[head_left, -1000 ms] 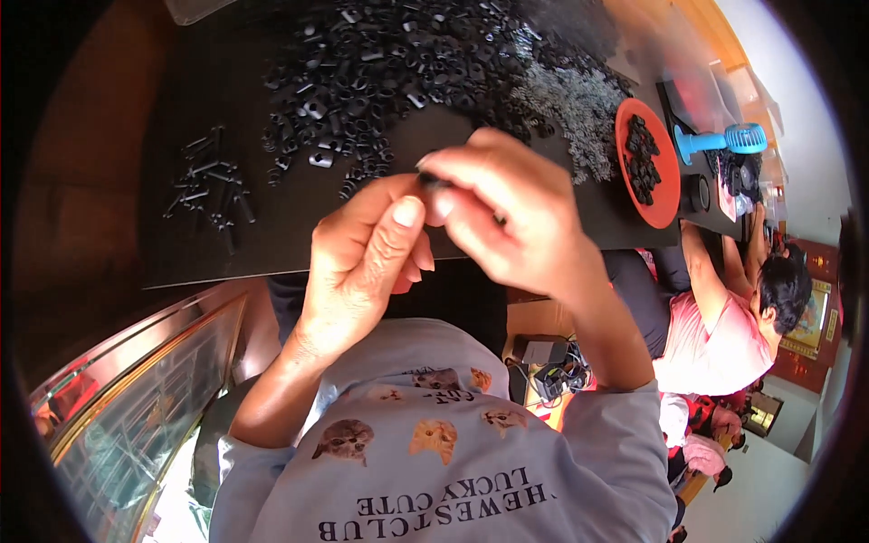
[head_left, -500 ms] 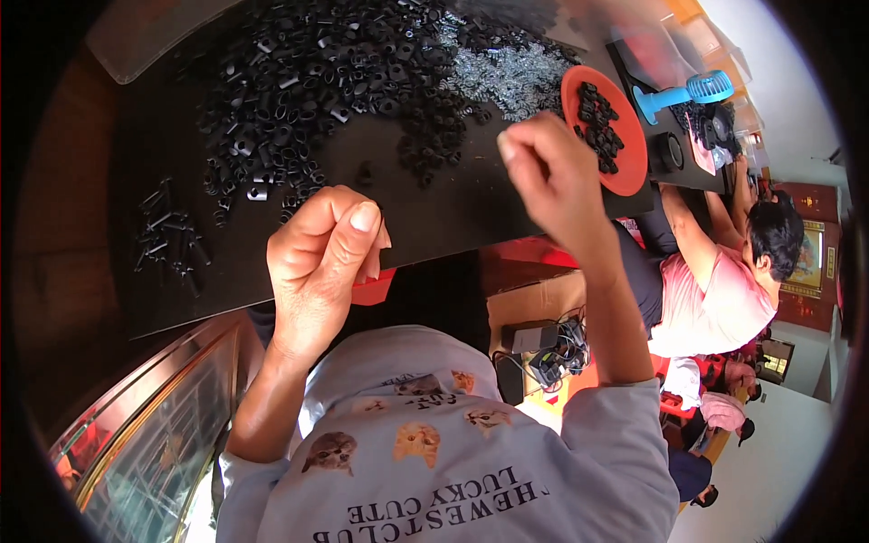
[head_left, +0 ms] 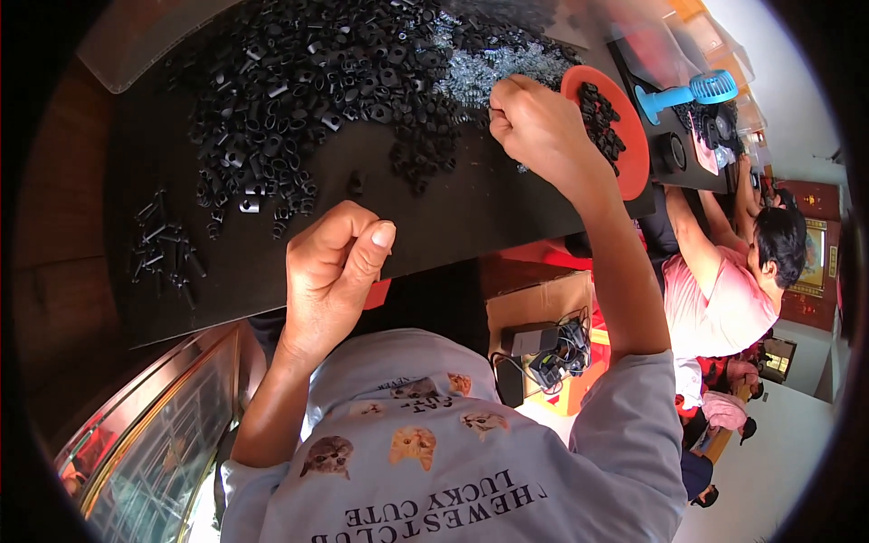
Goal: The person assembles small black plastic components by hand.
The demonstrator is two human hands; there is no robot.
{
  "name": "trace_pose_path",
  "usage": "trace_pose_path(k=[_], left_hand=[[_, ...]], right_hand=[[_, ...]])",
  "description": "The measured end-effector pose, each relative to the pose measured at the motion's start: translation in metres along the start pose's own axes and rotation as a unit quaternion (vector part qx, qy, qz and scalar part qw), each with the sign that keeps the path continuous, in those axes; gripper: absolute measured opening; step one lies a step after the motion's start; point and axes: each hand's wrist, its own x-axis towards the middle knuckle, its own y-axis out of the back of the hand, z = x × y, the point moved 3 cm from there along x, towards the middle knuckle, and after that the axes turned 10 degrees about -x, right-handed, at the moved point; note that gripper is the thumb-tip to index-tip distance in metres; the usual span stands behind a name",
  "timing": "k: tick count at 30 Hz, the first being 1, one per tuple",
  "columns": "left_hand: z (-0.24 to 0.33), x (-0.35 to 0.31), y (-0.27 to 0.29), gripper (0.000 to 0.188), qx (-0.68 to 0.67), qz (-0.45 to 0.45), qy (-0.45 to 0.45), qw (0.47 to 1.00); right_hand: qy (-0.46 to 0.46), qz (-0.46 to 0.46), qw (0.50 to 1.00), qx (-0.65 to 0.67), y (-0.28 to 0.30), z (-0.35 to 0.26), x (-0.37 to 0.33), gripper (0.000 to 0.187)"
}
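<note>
My left hand (head_left: 333, 267) is closed above the near edge of the black table (head_left: 434, 213), thumb pressed against the curled fingers; whatever it grips is hidden. Farther out, my right hand (head_left: 541, 125) is also closed, fingers turned down beside a heap of small shiny metal pieces (head_left: 507, 68) that look like springs. What those fingers hold cannot be seen. A big pile of short black tubular parts (head_left: 290, 109) covers the far left and middle. Smaller black pieces (head_left: 421, 149) lie at its right side, and one small black part (head_left: 356, 182) sits alone beyond my left hand.
Right of my right hand, an orange plate (head_left: 636, 149) carries small black parts. Thin black rods (head_left: 163, 240) lie at the table's left. A blue handheld fan (head_left: 692, 90) stands at the right, near a person in pink (head_left: 720, 294). Below are a cardboard box (head_left: 543, 299) and cables (head_left: 566, 353).
My right hand has moved away from me and slightly left, to the edge of the shiny metal heap. My left hand has shifted a little right and nearer to me, still closed.
</note>
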Motion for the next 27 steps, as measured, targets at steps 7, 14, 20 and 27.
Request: trace_pose_path(k=[7,14,20,27], left_hand=[[0.001,0.0,-0.001,0.026,-0.001,-0.005,-0.006,1.0],[-0.001,0.001,0.002,0.025,-0.01,-0.015,-0.014,1.0],[0.001,0.003,0.0,0.027,-0.013,-0.032,-0.022,0.999],[0.0,0.0,0.002,0.03,-0.029,-0.052,-0.028,0.998]], right_hand=[[0.002,0.098,0.979,0.178,0.001,-0.002,-0.013,0.017],[0.0,0.107,0.938,0.33,0.015,-0.017,-0.029,0.023],[0.081,-0.01,0.86,0.504,0.048,-0.065,-0.038,0.024],[0.061,-0.047,0.793,0.604,0.046,-0.093,-0.038,0.023]])
